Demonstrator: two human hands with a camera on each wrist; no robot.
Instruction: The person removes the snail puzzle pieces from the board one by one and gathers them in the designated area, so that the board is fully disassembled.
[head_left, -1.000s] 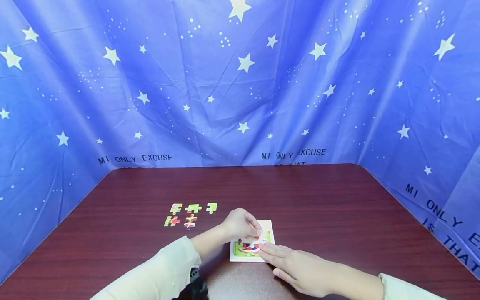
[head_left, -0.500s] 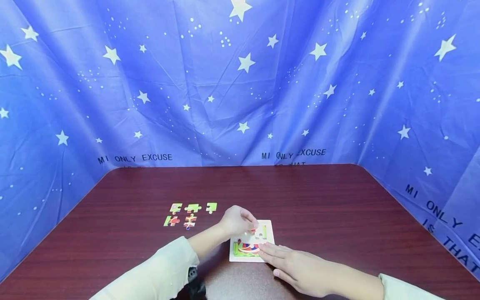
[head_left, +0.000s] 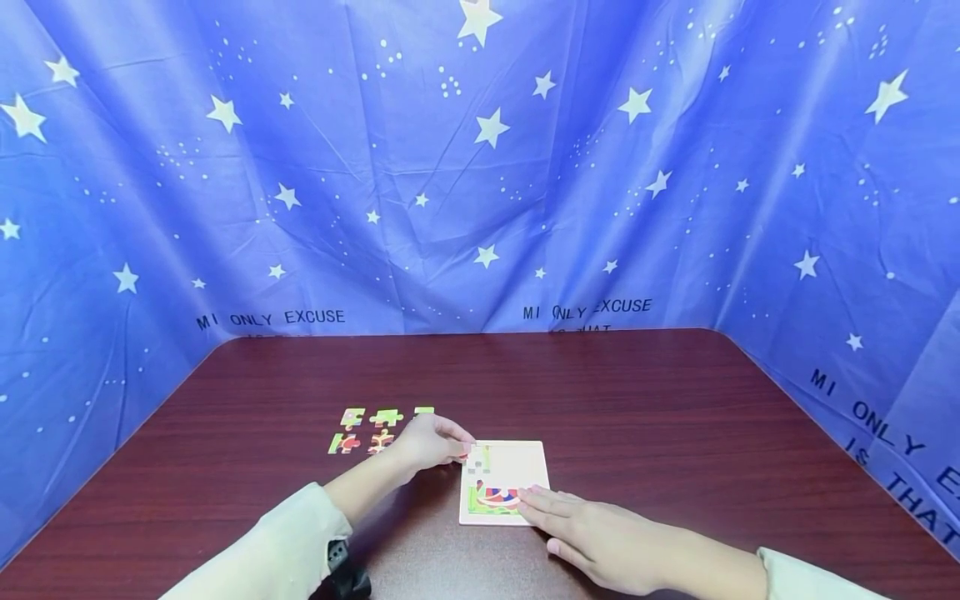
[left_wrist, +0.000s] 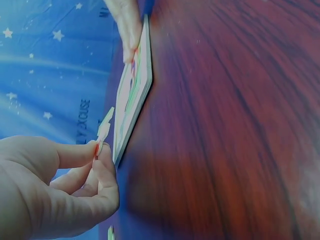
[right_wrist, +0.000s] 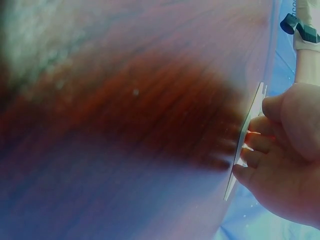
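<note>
In the head view my left hand [head_left: 429, 442] pinches a jigsaw piece [head_left: 478, 460], light green and white, at the upper left of a white puzzle board [head_left: 517, 462]. The left wrist view shows that piece [left_wrist: 104, 127] tilted between thumb and fingertips, just above the board's edge. Joined pieces with a green, red and blue picture [head_left: 495, 497] lie in the board's lower part. My right hand [head_left: 600, 537] rests its straight fingers on the board's lower right, covering part of the picture. In the right wrist view, its fingers [right_wrist: 258, 142] touch the board's edge.
Several loose jigsaw pieces [head_left: 386, 417] lie on the dark red table [head_left: 637, 408], left of the board. My left hand partly covers the nearest ones. A blue starry curtain [head_left: 420, 167] hangs behind the table and along both sides.
My left hand has moved left across the board with the jigsaw piece, from the upper right to the upper left. The right hand has stayed on the board.
</note>
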